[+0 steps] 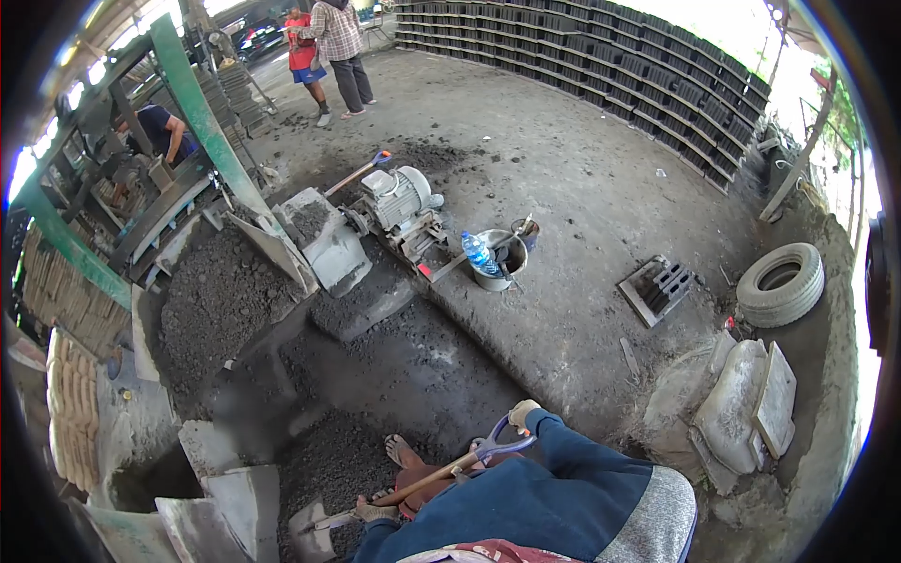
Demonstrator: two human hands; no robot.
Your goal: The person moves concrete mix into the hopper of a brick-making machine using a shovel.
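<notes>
My left hand (375, 509) is closed round the lower part of the wooden shaft of a shovel (436, 477), near its metal blade (314, 533). My right hand (526, 414) grips the purple-grey D-shaped handle (493, 443) at the upper end. The blade lies low at the bottom of the view, beside dark loose material (324, 460). My bare feet (404, 452) stand in that material, just above the shaft.
A heap of dark material (221, 291) fills a bin by a green-framed machine (202, 113), where a person bends. A motor (402, 197), a bucket (493, 272) and a tyre (781, 284) stand on the raised floor. Two people stand at the back.
</notes>
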